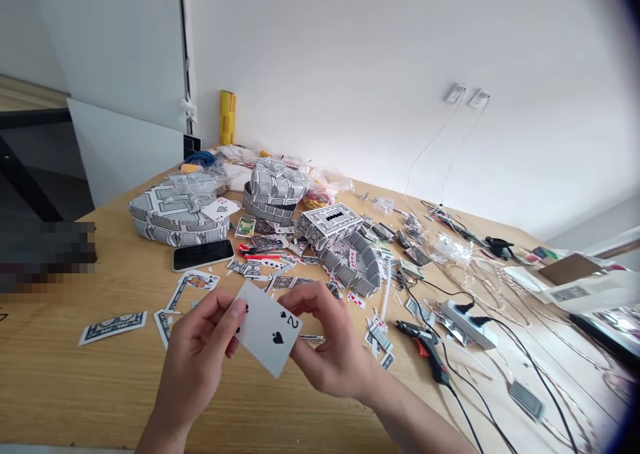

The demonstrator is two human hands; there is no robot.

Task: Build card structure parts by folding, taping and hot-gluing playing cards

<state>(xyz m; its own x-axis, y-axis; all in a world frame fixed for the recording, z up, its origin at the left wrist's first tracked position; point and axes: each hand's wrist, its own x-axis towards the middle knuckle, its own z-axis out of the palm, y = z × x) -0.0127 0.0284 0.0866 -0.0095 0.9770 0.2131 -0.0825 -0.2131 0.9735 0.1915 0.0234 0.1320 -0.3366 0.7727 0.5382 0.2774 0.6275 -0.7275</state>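
A playing card (265,327), a two of spades, is held face up and tilted above the wooden table. My left hand (203,341) pinches its left edge between thumb and fingers. On the opposite side, my right hand (325,341) has its fingers around the card's right edge. Just beyond my hands lie cut card strips (293,283) and a face card (201,281). A patterned card (113,327) rests to the left. Farther back is a boat-shaped tray (353,267) made of folded cards, with a patterned box (331,222) against it.
A black phone (203,255) and a red cutter (257,252) lie behind my hands. Lidded card-covered boxes (180,207) stand farther back. At the right are a glue gun (425,347), a power strip (469,324) and tangled cables. A yellow roll (227,117) stands near the wall.
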